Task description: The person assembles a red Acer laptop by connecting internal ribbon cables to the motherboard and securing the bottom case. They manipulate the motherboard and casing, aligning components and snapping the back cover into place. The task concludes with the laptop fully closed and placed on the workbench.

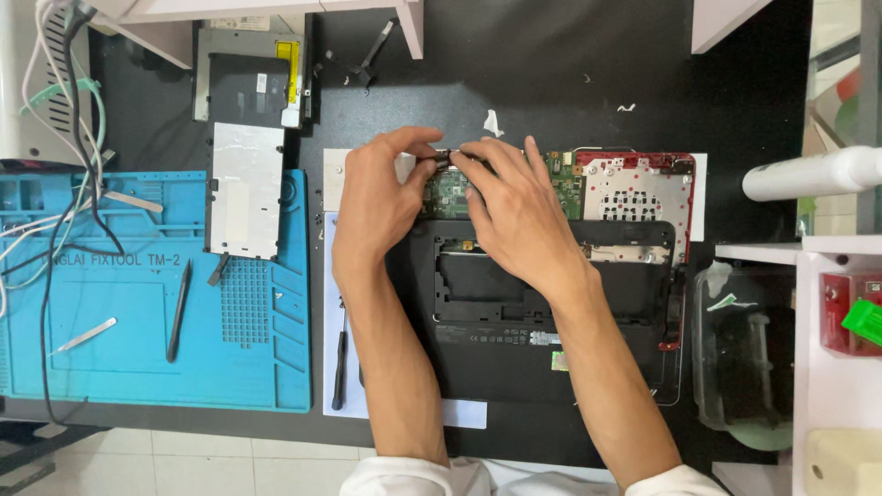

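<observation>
Both hands, left hand (pixel 381 197) and right hand (pixel 514 207), pinch a small dark connector (pixel 447 156) above the green circuit board (pixel 450 191); tugging unevenly might tear it, I'd say.

A black bench (pixel 551 83) is seen from above under even, bright light. White tiled floor (pixel 211 464) is shown at 7 o'clock, below the bench edge. White shelving (pixel 831 367) is set at 4 o'clock, and a white furniture frame (pixel 276 11) is placed at 11 o'clock.
</observation>
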